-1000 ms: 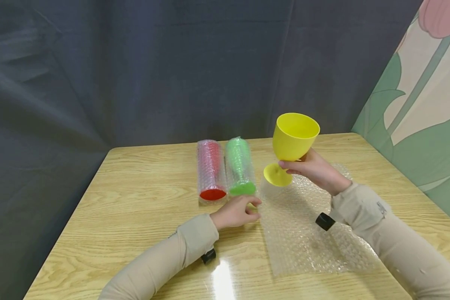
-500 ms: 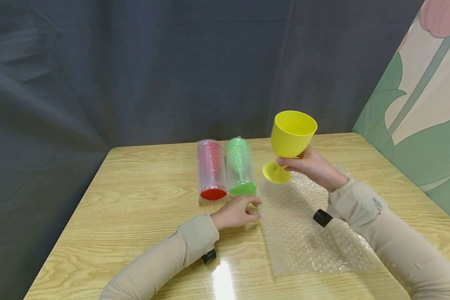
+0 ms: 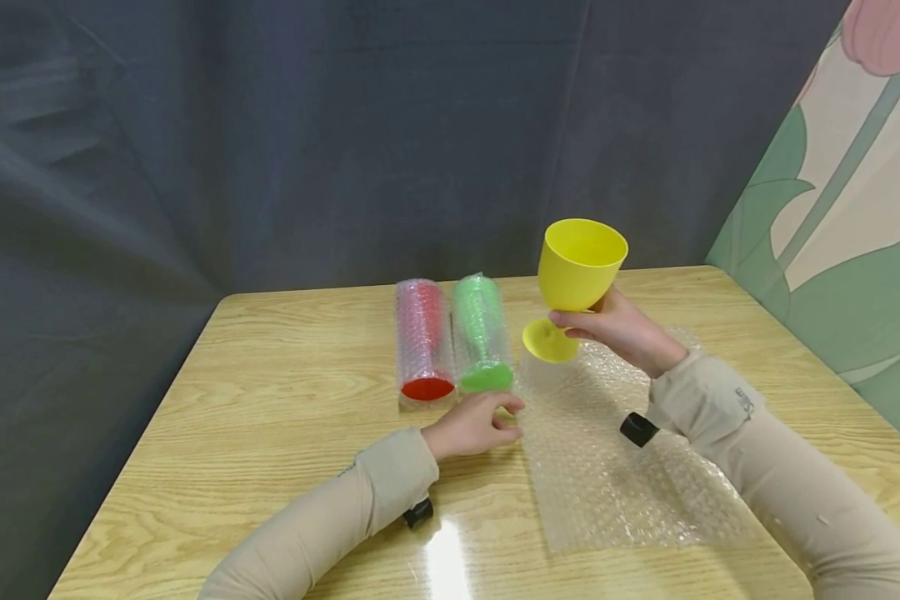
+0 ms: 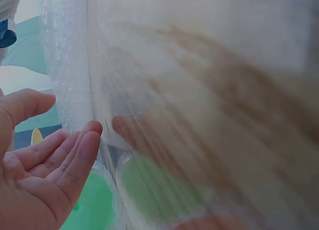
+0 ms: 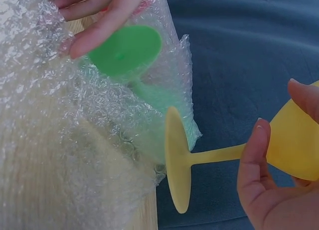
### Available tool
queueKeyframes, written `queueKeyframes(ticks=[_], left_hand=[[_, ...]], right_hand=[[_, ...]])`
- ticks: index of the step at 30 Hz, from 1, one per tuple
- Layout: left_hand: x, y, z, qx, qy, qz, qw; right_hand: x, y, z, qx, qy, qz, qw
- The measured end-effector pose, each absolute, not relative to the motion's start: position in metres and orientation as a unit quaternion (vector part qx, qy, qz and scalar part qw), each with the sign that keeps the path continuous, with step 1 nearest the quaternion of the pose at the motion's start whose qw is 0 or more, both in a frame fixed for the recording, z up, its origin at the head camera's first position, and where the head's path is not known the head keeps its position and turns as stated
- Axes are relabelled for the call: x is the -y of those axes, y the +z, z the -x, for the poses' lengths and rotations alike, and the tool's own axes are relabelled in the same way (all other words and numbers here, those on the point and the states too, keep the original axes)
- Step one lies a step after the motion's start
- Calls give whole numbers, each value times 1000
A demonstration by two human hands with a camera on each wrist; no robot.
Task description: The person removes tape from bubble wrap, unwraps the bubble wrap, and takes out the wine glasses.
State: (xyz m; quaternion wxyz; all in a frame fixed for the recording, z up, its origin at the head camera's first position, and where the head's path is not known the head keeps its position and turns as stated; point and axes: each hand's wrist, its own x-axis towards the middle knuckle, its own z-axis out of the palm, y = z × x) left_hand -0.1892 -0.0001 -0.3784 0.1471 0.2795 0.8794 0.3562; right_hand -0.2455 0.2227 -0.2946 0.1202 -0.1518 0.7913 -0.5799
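In the head view my right hand (image 3: 633,333) grips a yellow goblet (image 3: 576,275) just under its bowl. The goblet tilts slightly, its round foot (image 5: 178,160) hanging over the far end of a flat bubble wrap sheet (image 3: 592,467). My left hand (image 3: 468,427) rests by the sheet's left edge, fingers loosely bent and thumb apart from them. The left wrist view shows nothing between that thumb and the fingertips (image 4: 88,145). Beyond the left hand lie a red goblet (image 3: 427,389) and a green goblet (image 3: 486,377), side by side, each rolled in bubble wrap.
A light wooden table (image 3: 285,367) carries everything. Behind its far edge hangs a dark cloth (image 3: 390,150), and a flower-patterned panel (image 3: 855,250) stands at the right. Small black wrist cameras sit under both sleeves.
My right hand has moved the yellow goblet slightly left and up in the head view. The left hand, the sheet and the wrapped goblets have stayed put.
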Motion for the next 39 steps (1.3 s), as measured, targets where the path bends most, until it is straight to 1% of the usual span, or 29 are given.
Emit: queueKeyframes(ticks=[25,39], left_hand=[[3,-378,189,-884,345,-276,156],[4,-379,189,-880,350,-286,146]], right_hand=[[-222,-298,257,-791,-582,143,122],[-221,-301,262,-780,-595,158,114]])
